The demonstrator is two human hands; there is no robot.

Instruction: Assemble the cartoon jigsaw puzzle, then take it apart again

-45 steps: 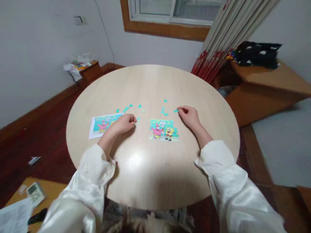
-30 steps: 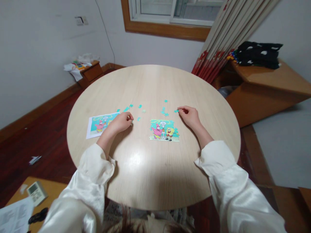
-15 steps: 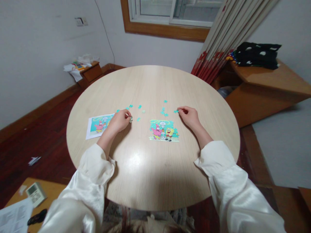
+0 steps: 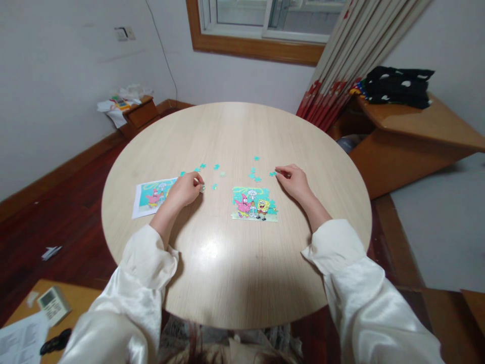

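Note:
My left hand [image 4: 186,188] is closed in a pinch on a small pale puzzle piece [image 4: 203,189], just over the table. It partly covers the printed reference picture [image 4: 152,196] on white paper. On the right, my right hand [image 4: 293,179] has its thumb and fingertips together at the edge of a turquoise puzzle piece [image 4: 272,174]. Between the hands lies a mostly assembled cartoon jigsaw [image 4: 254,204], with pink, white and yellow characters on turquoise; its right edge is uneven. Loose turquoise pieces are scattered behind it, among them a piece [image 4: 256,158] and a paler one [image 4: 222,174].
All this lies on a round light-wood table [image 4: 235,283]. A side table at lower left holds a small white device with a display [image 4: 53,305] and printed paper [image 4: 22,336]. Black cloth [image 4: 397,87] rests on a wooden cabinet [image 4: 424,126] at right, beside a curtain [image 4: 356,60].
The whole view has shifted slightly to the left. Both hands keep nearly the same pose and place on the table, and the jigsaw and loose pieces look unchanged.

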